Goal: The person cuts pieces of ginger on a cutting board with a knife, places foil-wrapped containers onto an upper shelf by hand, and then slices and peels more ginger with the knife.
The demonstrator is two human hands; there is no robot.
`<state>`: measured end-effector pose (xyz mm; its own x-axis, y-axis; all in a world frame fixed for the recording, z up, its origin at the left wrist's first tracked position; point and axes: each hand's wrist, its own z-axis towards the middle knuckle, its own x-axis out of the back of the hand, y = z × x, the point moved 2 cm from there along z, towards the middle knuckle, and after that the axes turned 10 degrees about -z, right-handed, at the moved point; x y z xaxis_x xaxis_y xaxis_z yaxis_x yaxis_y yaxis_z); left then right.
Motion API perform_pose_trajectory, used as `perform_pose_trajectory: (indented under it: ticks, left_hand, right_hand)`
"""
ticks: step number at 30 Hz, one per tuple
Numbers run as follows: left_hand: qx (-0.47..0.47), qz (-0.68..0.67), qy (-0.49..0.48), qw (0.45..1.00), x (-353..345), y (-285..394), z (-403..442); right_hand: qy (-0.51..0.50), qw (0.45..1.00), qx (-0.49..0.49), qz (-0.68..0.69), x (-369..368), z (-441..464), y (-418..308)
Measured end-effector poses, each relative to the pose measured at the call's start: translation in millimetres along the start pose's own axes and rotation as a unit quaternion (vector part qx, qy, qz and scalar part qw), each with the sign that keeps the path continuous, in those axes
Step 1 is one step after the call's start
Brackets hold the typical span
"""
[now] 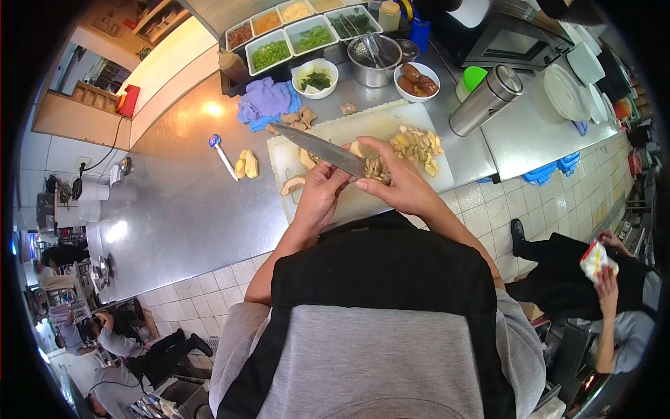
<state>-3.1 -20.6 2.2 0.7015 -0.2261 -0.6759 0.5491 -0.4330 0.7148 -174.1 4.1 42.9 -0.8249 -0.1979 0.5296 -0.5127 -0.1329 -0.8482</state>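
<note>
A knife (317, 148) slants up leftward above a white cutting board (342, 202) heaped with pale cut pieces (417, 145). The left hand (324, 192) has fingers bunched at the blade; the right hand's (405, 183) thumb and forefinger are apart. Which clamps it, I cannot tell.

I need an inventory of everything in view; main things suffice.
table: one, silver, centre and left
cutting board: one, whitish, on table
knife: one, grey, over the board
sliced pieces: many, pale yellow, board's right
handled tool: one, blue-white, left of board
bowls: two, white, beyond board
pot: one, silver, between bowls
flask: one, silver, board's right
trays: at least seven, white, far edge
other people: several, dressed grey and black, both sides
left hand: one, bare, at knife
right hand: one, bare, at knife
</note>
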Motion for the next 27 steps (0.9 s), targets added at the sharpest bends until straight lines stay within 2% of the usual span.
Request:
perform_pose_trajectory:
  ticks: [5,10,13,16,19,22,23,25,27]
  left_hand:
    - [0.018,0.103,-0.037,0.994,11.3,-7.5,0.2]
    - [0.023,0.012,-0.011,1.0,-4.0,0.1,-2.3]
    - [0.007,0.023,0.003,1.0,11.6,-4.7,3.5]
    - [-0.018,0.053,0.001,0.998,6.8,-1.5,2.2]
    - [-0.031,0.091,-0.014,0.995,-1.0,3.4,-1.1]
    - [-0.011,0.117,-0.028,0.993,4.1,-2.3,-1.5]
    - [-0.002,0.123,-0.032,0.992,6.3,-3.8,-1.3]
    - [0.024,0.052,-0.019,0.998,-1.9,-2.3,-3.1]
    - [0.04,-0.024,-0.003,0.999,-4.4,-1.9,-3.3]
  right_hand:
    - [0.011,0.999,-0.038,-0.005,-0.9,5.6,11.2]
    - [-0.009,0.986,-0.114,0.123,3.5,13.6,21.0]
    - [0.028,1.0,-0.004,-0.008,2.7,6.2,11.9]
    - [0.04,0.997,0.061,-0.04,-8.4,2.4,14.6]
    - [0.038,0.998,0.04,-0.024,-8.8,1.4,13.5]
    - [0.002,0.999,-0.034,-0.035,-4.9,3.2,10.9]
    - [0.009,0.998,-0.055,0.007,-5.1,5.4,11.3]
    - [0.022,0.991,-0.098,0.09,-4.5,10.4,12.3]
    - [0.013,0.984,-0.139,0.11,-0.8,12.8,24.7]
